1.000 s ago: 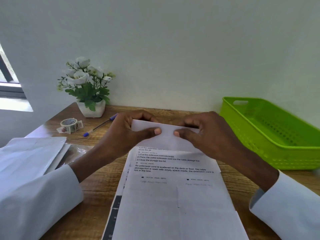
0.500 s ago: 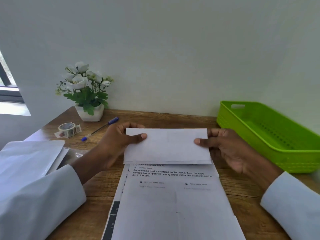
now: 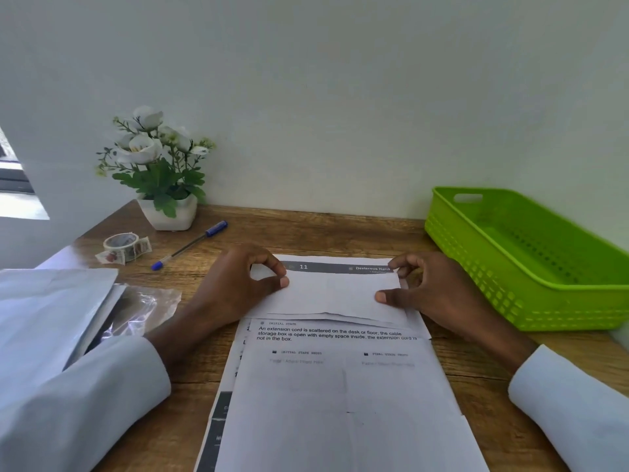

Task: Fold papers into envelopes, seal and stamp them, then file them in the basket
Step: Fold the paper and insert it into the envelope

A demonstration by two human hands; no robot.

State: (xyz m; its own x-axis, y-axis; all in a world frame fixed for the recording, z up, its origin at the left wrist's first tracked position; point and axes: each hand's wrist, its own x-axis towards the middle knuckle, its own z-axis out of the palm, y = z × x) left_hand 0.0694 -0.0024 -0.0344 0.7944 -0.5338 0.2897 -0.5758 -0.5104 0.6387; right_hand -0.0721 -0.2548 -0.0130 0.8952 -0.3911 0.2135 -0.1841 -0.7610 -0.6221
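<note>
At the wooden tabletop's point(image 3: 357, 233) left edge lie white envelopes point(image 3: 51, 301), with a roll of patterned tape point(image 3: 124, 245) and a blue-capped pen point(image 3: 190, 245) toward the back. Mid-table, the left hand point(image 3: 238, 287) pinches the left end of the folded white printed sheet point(image 3: 335, 294), thumb on top. The fold's long axis runs left to right between both hands, over a stack of printed papers point(image 3: 340, 403). The right hand point(image 3: 429, 291) pinches the right end likewise. The lime-green plastic basket point(image 3: 531, 301) sits at the right edge, nearer that hand.
</note>
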